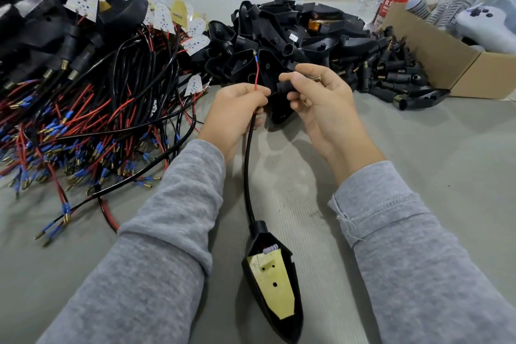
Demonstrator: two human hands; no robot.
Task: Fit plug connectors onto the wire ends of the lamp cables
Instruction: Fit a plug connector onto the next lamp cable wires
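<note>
Your left hand (237, 109) pinches the black lamp cable (247, 165) just below its end, the red wire (256, 75) standing up out of your fingers — its tip bare of any plug. Your right hand (315, 92) grips a black plug connector (284, 86) right beside that cable end, almost touching it. The lamp housing (275, 279) lies on the grey table (418, 148) between your sleeves.

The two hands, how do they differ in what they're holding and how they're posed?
The left hand pinches the red wire and grips the black cable, which runs down to the lamp housing. The right hand holds a black plug connector and sits a little higher. Both are curled, close together, above the grey table.
</note>
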